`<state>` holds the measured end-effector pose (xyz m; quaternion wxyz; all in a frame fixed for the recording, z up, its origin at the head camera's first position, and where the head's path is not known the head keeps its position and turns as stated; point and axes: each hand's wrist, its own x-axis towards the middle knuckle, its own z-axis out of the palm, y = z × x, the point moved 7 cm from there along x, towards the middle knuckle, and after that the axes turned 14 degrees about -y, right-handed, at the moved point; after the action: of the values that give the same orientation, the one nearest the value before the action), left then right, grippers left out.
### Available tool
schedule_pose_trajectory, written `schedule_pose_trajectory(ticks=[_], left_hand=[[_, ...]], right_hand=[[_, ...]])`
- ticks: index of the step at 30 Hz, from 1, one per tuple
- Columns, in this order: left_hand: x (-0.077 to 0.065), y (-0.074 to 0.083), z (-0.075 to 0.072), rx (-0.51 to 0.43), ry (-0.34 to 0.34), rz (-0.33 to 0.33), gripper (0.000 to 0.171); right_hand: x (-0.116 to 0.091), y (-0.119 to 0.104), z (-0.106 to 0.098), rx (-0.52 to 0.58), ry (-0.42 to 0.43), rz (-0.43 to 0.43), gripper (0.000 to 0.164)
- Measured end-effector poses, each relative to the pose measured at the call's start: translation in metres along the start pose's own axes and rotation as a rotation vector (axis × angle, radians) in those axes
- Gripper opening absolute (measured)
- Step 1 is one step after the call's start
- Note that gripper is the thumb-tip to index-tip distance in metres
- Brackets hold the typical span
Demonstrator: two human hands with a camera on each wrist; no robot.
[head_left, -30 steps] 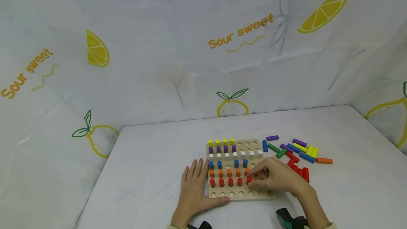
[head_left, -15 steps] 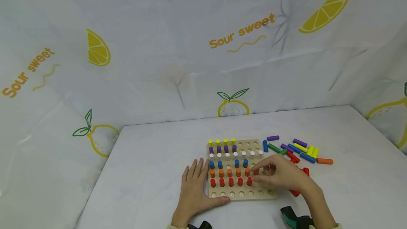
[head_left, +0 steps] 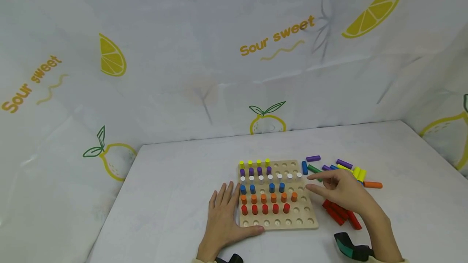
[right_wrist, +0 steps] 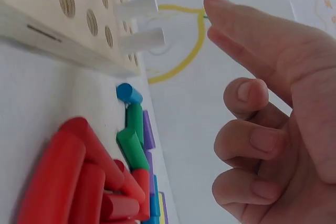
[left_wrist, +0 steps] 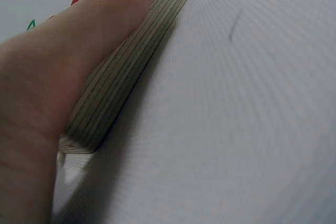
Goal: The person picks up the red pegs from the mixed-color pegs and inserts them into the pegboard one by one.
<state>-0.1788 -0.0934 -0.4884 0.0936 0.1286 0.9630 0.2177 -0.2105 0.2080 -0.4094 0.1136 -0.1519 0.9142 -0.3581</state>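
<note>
A wooden pegboard (head_left: pixel 292 216) bears rows of yellow, purple, white, blue, orange and red pegs; its nearest row of holes has none. In the red row, the rightmost red peg (head_left: pixel 287 208) stands upright. My left hand (head_left: pixel 224 218) rests with straight fingers along the board's left side. Its thumb (left_wrist: pixel 100 19) lies on the near edge. My right hand (head_left: pixel 345 190) hovers right of the board, holding nothing. In the right wrist view its index finger (right_wrist: pixel 252 22) is extended, while the other fingers curl loosely. It partly hides the loose pegs behind it.
Several loose red pegs (head_left: pixel 338 213) lie right of the board. Farther back are a green peg (head_left: pixel 314 170), a blue peg (head_left: pixel 304 168), a purple peg (head_left: pixel 313 158), yellow pegs (head_left: pixel 362 175) and an orange peg (head_left: pixel 373 184). A printed cloth (head_left: pixel 164 72) hangs behind the table.
My right hand has let go of the rightmost red peg, which stays in the board, and moved right and away over the loose pegs. The left hand has not moved.
</note>
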Motion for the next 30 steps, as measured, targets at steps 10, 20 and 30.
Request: schedule_pose_trajectory(ticks=[10, 20, 30], left_hand=[[0.000, 0.000, -0.001, 0.012, 0.011, 0.010, 0.128], [-0.001, 0.000, 0.000, 0.015, 0.020, 0.013, 0.127], [0.000, 0.000, 0.000, 0.005, 0.005, -0.004, 0.128]], right_hand=[[-0.007, 0.026, -0.013, -0.060, 0.079, 0.140, 0.033], [-0.012, 0.039, -0.018, -0.144, 0.184, 0.228, 0.041], [-0.013, 0.056, -0.017, -0.176, 0.226, 0.330, 0.046]])
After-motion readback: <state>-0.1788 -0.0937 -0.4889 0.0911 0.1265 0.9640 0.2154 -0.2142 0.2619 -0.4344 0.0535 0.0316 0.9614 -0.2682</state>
